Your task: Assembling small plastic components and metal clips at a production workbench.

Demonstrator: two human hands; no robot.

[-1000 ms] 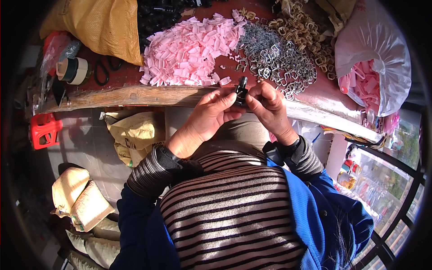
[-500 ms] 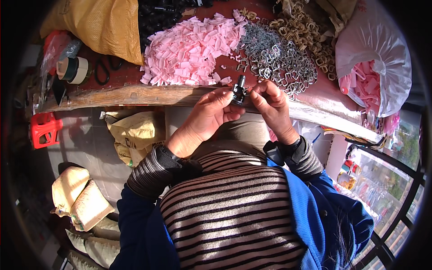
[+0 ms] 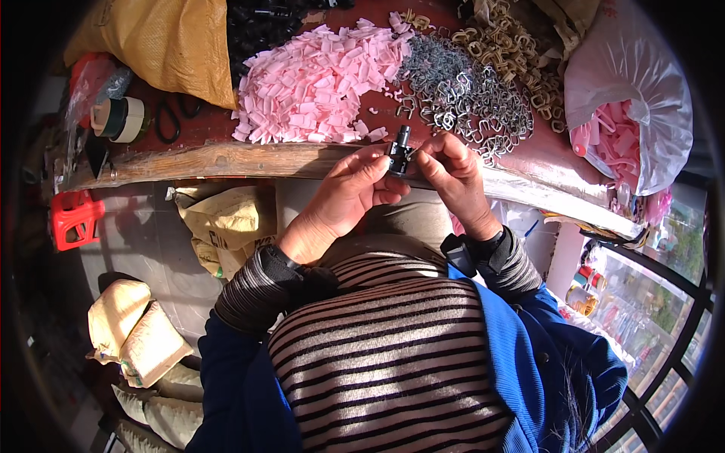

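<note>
Between the thumb and fingers of my left hand [image 3: 351, 185] is a small black plastic fitting [image 3: 399, 153] with a round stem pointing up and away from me. My right hand [image 3: 455, 177] is closed in a pinch at the fitting's right side; whatever tiny thing its fingertips grip is too small to make out. Both hands are over the front edge of the red table [image 3: 226, 162]. Just beyond them lie a heap of pink plastic pieces [image 3: 317, 83], a pile of small grey metal parts [image 3: 438, 68] and bent silver metal clips [image 3: 483, 113].
Brass-coloured clips [image 3: 498, 38] and black parts [image 3: 260, 30] lie farther back. A yellow woven sack [image 3: 162, 49] and tape rolls [image 3: 121, 119] are at left. At right sits a white bag [image 3: 642, 83] of pink pieces. A red stool [image 3: 77, 219] and sacks [image 3: 140, 332] stand on the floor.
The hands and the black fitting stay almost in place. The view has shifted slightly, and the fitting looks turned a little.
</note>
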